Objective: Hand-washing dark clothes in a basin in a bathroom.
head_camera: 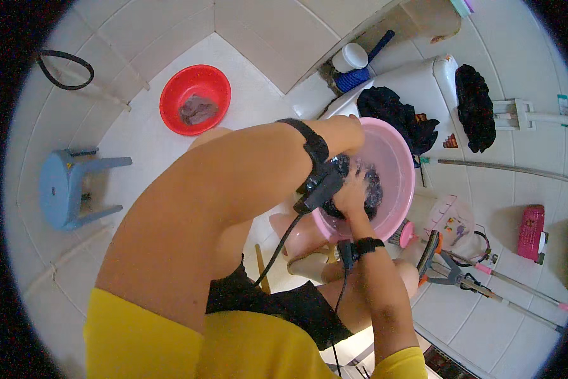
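A pink plastic basin (400,156) holds water and a wet dark cloth (374,189). My right hand (352,192) lies on the cloth inside the basin, its fingers apart and partly under water. At the upper left of the basin, my left hand (350,132) bends over the rim. Its fingers are mostly hidden, so its grip is unclear. Each forearm wears a black strap with a small cabled device, one at the left forearm (319,189) and one at the right wrist (348,253).
A red basin (170,104) with a greyish cloth (198,110) stands on the tiled floor. Left lies a blue plastic stool (56,189). Black cloth (388,109) rests on a white appliance (426,85). A squeeze mop (447,270) and a pink-backed brush (407,233) are at the right.
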The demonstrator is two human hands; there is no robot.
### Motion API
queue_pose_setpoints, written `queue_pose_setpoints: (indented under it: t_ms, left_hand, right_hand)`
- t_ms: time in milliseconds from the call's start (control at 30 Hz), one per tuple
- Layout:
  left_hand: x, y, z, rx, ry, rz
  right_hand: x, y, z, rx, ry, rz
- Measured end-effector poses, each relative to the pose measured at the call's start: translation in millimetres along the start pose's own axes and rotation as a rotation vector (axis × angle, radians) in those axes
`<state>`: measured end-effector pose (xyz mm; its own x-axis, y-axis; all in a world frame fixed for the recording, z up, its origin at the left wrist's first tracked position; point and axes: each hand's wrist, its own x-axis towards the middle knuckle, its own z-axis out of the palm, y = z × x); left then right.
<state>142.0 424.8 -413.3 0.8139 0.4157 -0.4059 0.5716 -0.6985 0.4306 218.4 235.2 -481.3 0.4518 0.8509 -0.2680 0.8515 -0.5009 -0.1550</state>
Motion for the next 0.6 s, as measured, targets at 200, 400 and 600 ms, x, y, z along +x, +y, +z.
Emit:
queue_pose_setpoints:
  t_ms: [200,400,600]
  left_hand:
    - [8,-9,-3,0.134,-0.046,0.092]
    - [6,-7,-11,0.072,-0.055,0.121]
    - [9,-13,-2,0.146,-0.070,0.119]
  right_hand:
    - [38,4,-11,-0.193,-0.033,0.076]
    - [31,35,-56,0.643,-0.021,0.167]
    - [-13,2,-87,0.667,0.135,0.085]
